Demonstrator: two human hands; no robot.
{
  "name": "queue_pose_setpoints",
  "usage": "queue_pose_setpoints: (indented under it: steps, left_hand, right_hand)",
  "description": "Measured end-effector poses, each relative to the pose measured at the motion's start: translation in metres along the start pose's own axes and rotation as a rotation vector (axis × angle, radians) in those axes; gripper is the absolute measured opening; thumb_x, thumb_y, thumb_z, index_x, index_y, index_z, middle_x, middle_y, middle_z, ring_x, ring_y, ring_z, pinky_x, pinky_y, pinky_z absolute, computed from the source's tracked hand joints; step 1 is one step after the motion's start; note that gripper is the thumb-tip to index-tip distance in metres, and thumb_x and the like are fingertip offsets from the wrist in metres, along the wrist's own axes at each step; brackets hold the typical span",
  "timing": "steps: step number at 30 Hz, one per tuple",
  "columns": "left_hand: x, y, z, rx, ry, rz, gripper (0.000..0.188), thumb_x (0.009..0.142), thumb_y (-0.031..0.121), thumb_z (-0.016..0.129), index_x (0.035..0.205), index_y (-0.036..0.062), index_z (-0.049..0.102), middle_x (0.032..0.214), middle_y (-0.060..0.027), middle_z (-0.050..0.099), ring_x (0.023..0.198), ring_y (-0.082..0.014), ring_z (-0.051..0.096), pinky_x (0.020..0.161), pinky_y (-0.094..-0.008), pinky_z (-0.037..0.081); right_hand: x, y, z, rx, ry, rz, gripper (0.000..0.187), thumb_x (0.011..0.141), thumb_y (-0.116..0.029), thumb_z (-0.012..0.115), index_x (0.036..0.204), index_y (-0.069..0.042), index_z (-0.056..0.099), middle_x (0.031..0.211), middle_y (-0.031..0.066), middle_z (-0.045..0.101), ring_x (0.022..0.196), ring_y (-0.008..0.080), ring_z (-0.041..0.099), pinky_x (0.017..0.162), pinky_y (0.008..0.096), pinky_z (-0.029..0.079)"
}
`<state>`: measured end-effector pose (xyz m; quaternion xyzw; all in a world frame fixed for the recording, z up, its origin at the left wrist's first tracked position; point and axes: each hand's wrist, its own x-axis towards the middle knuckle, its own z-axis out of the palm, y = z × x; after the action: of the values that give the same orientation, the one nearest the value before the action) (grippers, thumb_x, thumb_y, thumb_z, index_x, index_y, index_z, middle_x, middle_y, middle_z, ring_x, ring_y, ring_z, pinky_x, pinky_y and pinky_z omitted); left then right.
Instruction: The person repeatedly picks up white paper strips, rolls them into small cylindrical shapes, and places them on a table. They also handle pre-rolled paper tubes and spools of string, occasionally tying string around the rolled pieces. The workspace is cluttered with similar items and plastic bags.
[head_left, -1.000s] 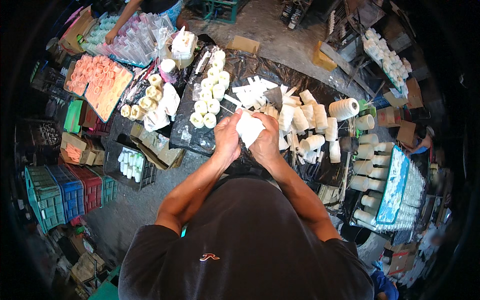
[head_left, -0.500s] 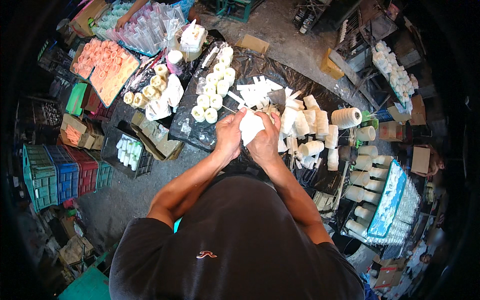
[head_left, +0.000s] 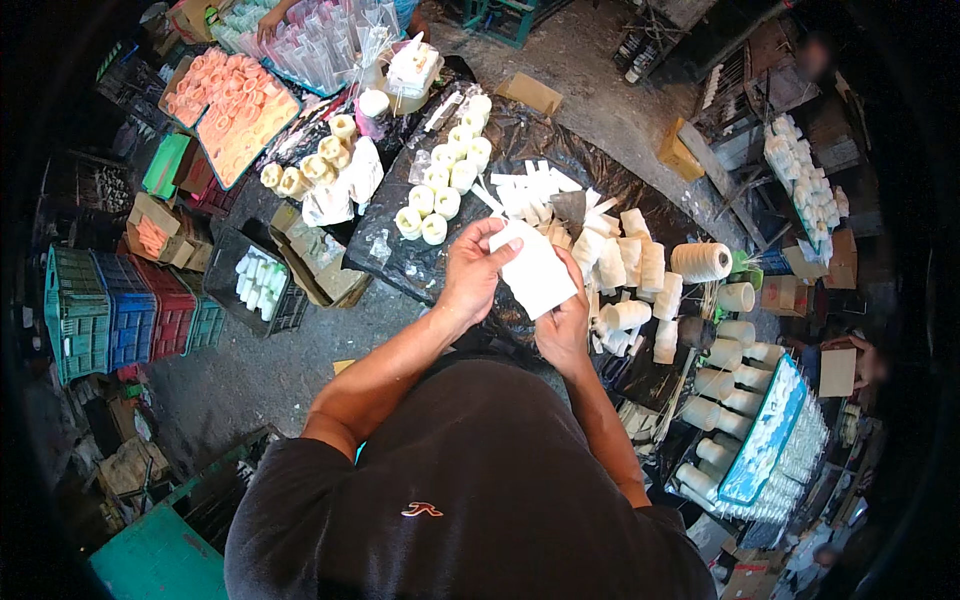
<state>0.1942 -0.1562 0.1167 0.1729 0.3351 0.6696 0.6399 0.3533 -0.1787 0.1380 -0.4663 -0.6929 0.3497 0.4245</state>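
Between my hands is a smooth white piece (head_left: 538,278), flat-faced and roughly rectangular with a scalloped upper edge; whether it is a sheet or a thicker block I cannot tell. My left hand (head_left: 472,275) is closed on its upper left side, thumb lying over the face. Lower down, my right hand (head_left: 565,325) grips the right edge and bottom corner, its fingers partly hidden behind. Just beyond lies a pile of white strips (head_left: 540,185) on the black-covered table (head_left: 400,262). Cream ribbed cylinders (head_left: 612,265) are heaped right of my right hand.
Rows of pale hollow-topped cylinders (head_left: 437,202) stand to the left. A large thread spool (head_left: 700,262) lies at the right, above more cylinders and a blue-rimmed tray (head_left: 765,430). Plastic crates (head_left: 125,305) line the far left. Another person's hand (head_left: 268,25) is at the top left.
My hands have turned the white piece so its broad face shows. My right hand has slid down to its lower corner. The whole view has shifted slightly.
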Motion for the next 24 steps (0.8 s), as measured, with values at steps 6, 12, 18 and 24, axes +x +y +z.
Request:
queue_pose_setpoints:
  steps: [6, 12, 18, 24]
  left_hand:
    - [0.002, -0.004, -0.002, 0.033, 0.067, -0.01, 0.034, 0.092, -0.007, 0.071, 0.124, -0.0023, 0.059, 0.109, -0.0091, 0.071, 0.096, -0.0147, 0.068, 0.089, -0.0289, 0.057]
    - [-0.003, -0.024, 0.001, -0.015, 0.086, 0.025, 0.031, 0.092, -0.007, 0.072, 0.121, -0.0022, 0.061, 0.108, -0.0096, 0.072, 0.095, -0.0153, 0.07, 0.088, -0.0288, 0.057]
    - [-0.011, -0.049, -0.012, 0.042, 0.187, 0.002, 0.026, 0.092, -0.005, 0.073, 0.116, -0.0004, 0.063, 0.106, -0.0103, 0.074, 0.093, -0.0146, 0.07, 0.081, -0.0272, 0.057]
    - [-0.044, -0.074, -0.042, 0.007, 0.423, -0.315, 0.024, 0.1, 0.016, 0.069, 0.119, 0.0041, 0.06, 0.105, -0.0093, 0.073, 0.093, -0.0198, 0.072, 0.08, -0.0366, 0.058]
  right_hand:
    - [-0.025, 0.019, -0.036, 0.273, -0.172, 0.258, 0.012, 0.094, 0.001, 0.059, 0.105, 0.003, 0.062, 0.15, 0.0193, 0.049, 0.142, 0.0283, 0.048, 0.104, 0.0357, 0.045]
    - [-0.037, 0.056, -0.043, 0.717, -0.14, 0.372, 0.013, 0.093, 0.007, 0.048, 0.094, -0.001, 0.058, 0.156, 0.015, 0.042, 0.126, 0.0204, 0.055, 0.103, 0.0378, 0.049]
    - [-0.045, 0.079, -0.051, 0.854, -0.204, 0.452, 0.017, 0.093, 0.007, 0.046, 0.098, -0.004, 0.058, 0.149, 0.0134, 0.046, 0.132, 0.0261, 0.053, 0.107, 0.0452, 0.049]
    - [-0.059, 0.078, -0.04, 1.116, -0.149, 0.555, 0.064, 0.086, 0.001, 0.07, 0.143, -0.008, 0.042, 0.149, 0.0121, 0.048, 0.125, 0.0245, 0.056, 0.096, 0.0395, 0.054]
